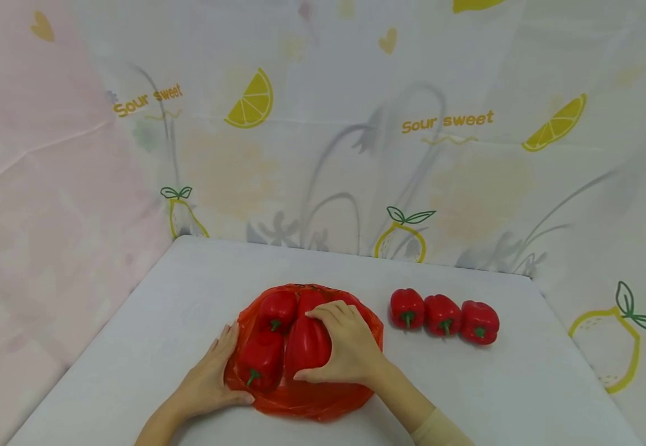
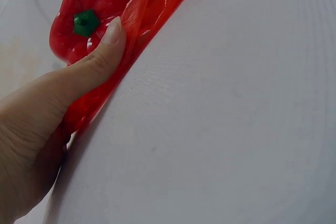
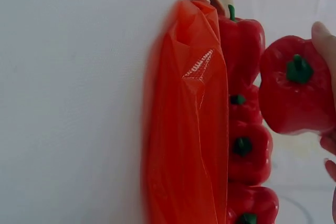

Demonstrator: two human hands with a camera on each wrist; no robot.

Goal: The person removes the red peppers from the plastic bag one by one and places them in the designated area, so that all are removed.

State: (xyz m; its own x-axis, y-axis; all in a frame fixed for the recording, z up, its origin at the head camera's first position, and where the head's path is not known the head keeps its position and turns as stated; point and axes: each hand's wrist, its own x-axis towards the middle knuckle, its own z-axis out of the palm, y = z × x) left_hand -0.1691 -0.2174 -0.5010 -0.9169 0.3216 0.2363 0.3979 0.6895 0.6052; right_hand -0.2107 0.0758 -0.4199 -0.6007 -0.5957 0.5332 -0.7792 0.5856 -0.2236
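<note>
A thin red plastic bag (image 1: pixel 314 399) lies spread on the white table, its mouth facing up with several red bell peppers in it. Two of them, a rear pepper (image 1: pixel 278 310) and a front pepper (image 1: pixel 261 358), show their green stems. My right hand (image 1: pixel 350 347) grips another red bell pepper (image 3: pixel 294 90) between thumb and fingers, raised over the bag's opening. At the bag's left side rests my left hand (image 1: pixel 211 371), fingers straight along the plastic. Its thumb (image 2: pixel 100 59) lies against the bag beside a pepper (image 2: pixel 84 22).
To the right of the bag, three red bell peppers stand in a row: a left one (image 1: pixel 407 308), a middle one (image 1: pixel 442 314) and a right one (image 1: pixel 479 323). A patterned cloth (image 1: pixel 323 155) rises behind the table (image 1: pixel 456 396) and along its sides.
</note>
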